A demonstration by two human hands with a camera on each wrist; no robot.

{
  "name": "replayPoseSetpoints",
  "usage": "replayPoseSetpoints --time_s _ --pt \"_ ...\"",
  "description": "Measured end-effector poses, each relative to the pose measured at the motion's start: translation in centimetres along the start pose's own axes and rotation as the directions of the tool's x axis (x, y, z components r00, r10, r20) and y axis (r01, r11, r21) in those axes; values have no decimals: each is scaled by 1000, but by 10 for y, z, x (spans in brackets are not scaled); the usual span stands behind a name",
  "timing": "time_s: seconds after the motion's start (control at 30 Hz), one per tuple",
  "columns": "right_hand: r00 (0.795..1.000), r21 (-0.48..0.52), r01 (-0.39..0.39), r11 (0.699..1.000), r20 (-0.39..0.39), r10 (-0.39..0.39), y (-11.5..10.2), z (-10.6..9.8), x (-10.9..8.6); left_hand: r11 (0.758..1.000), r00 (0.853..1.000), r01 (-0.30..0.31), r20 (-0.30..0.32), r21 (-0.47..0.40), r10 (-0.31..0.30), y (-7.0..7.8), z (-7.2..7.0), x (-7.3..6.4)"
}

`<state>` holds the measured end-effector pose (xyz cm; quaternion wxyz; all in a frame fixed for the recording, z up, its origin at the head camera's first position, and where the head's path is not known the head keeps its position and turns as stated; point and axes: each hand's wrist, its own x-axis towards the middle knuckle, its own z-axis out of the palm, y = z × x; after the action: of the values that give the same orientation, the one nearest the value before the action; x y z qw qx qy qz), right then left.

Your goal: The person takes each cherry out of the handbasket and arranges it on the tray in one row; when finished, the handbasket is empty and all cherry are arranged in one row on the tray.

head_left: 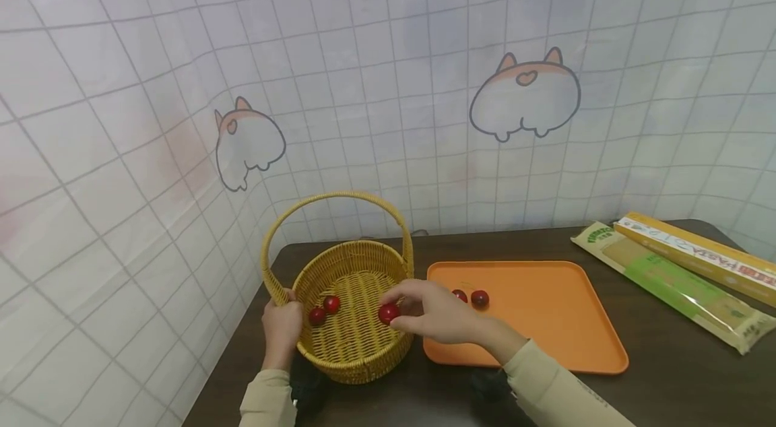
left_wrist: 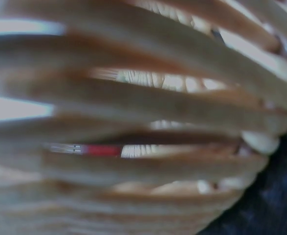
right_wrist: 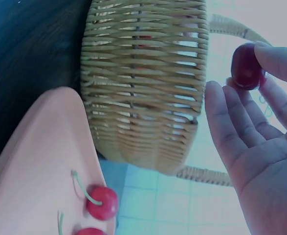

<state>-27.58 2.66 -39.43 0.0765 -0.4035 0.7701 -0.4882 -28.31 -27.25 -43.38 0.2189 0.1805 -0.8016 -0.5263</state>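
A yellow wicker basket (head_left: 358, 368) with a tall arched handle stands on the dark table. At its left side my left hand (head_left: 282, 329) grips the basket where the handle meets the rim. My right hand (head_left: 439, 312) is over the basket's right edge and pinches a dark red cherry (right_wrist: 246, 66) between thumb and fingertips. Inside the basket lie two cherries (head_left: 331, 304), close together on the left. Two more cherries (head_left: 479, 298) rest on the orange tray (head_left: 545, 319), with green stems showing in the right wrist view. The basket's weave fills the left wrist view, hiding my left fingers.
The tray sits just right of the basket. Farther right, a green and clear pasta packet (head_left: 673, 285) and a yellow pasta box (head_left: 703, 255) lie slantwise on the dark table (head_left: 679, 373). Behind hangs a white checked cloth (head_left: 376, 77) with cartoon prints.
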Motion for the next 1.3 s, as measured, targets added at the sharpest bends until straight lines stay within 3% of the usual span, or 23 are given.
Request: replayPoseSetpoints --time_s 0.6,0.93,1.1,1.3 --pt "996 18 -80 997 -47 81 23 -23 -25 1000 1000 6 3 13 -6 -3 1 1" --pt "987 7 -128 992 -98 128 31 -52 -36 1000 1000 4 11 17 -4 -1 0 1" --pt "979 -27 -161 987 -131 156 33 -64 -41 1000 1000 -3 12 19 3 -1 -1 1" --pt "969 -173 -171 970 -207 134 49 -72 -45 1000 1000 -1 2 25 1 -1 0 1"
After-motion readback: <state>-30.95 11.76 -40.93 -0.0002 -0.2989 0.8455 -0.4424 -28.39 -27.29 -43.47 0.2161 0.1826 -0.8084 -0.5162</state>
